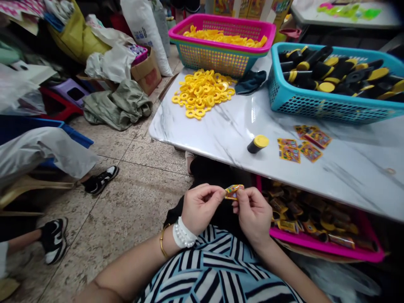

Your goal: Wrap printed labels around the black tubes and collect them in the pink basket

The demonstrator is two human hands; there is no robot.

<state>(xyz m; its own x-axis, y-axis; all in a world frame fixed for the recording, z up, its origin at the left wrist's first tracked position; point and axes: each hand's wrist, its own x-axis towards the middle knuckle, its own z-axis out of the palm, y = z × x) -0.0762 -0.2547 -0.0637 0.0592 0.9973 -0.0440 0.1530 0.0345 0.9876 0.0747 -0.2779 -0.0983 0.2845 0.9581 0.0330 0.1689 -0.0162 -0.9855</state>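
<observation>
Yellow, colourfully printed small wrapper [234, 192] at centre of frame, below table edge, pinched between both hands. Left hand [202, 206]: thumb and forefinger closed on wrapper's left end. Right hand [255, 212]: thumb and fingers closed on right end. Right of centre, on marbled table [221, 134]: black cylinder with yellow cap [258, 144], loose printed wrappers [289, 150]. Upper centre: yellow ring pieces [203, 93]. Upper right: blue basket [334, 103] of black-and-yellow cylinders.

Rings [205, 90] left of canister [258, 144], tray [328, 249] seemingly under table [221, 134]
</observation>
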